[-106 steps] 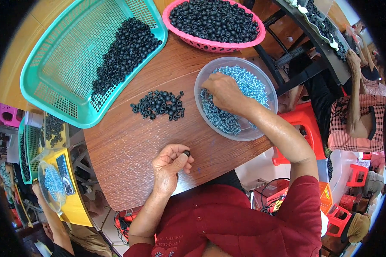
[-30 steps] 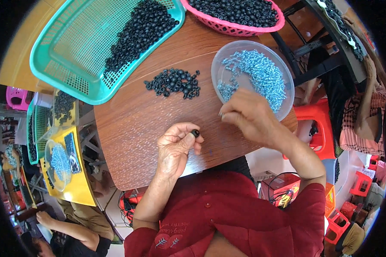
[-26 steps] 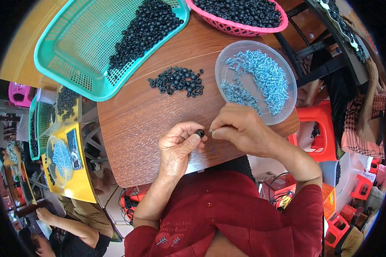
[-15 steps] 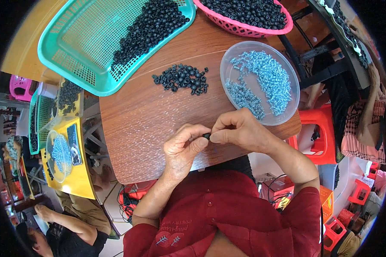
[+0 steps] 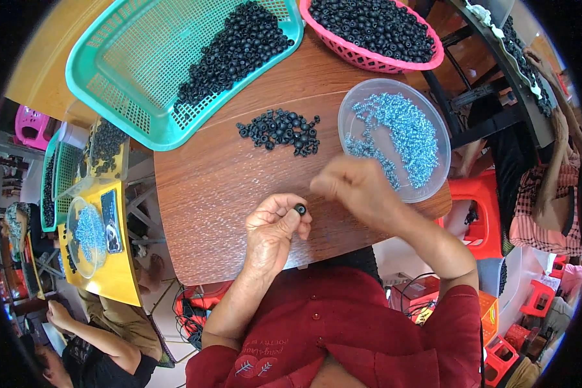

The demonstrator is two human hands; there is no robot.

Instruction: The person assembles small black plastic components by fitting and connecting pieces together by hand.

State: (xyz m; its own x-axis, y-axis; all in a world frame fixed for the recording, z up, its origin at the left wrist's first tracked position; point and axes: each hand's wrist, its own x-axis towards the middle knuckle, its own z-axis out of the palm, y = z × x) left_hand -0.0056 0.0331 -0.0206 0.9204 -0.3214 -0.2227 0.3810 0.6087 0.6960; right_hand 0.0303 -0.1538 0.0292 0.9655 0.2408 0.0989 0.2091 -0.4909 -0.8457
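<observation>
Between the thumb and fingers of my left hand (image 5: 275,223) is a small round black piece (image 5: 300,209), its ringed opening turned up. My right hand (image 5: 359,184) is apart from it, over the table by the near left rim of a clear round tub (image 5: 344,119). Motion smears its fingers, so whether they pinch anything does not show. Small shiny light-blue pieces (image 5: 410,139) lie in that tub, too fine to name. Beyond my hands, a loose pile of black round pieces (image 5: 281,131) rests on the brown wooden table (image 5: 207,207).
A green mesh basket (image 5: 119,77) and a pink basket (image 5: 372,60), both holding black pieces, stand at the far side. To the left is a yellow table (image 5: 119,271) with a phone (image 5: 112,220). A red stool (image 5: 475,213) stands at right. Other people sit on both sides.
My right hand has parted from my left and moved toward the tub. My left hand keeps the black piece, which now shows its opening. The view has shifted slightly.
</observation>
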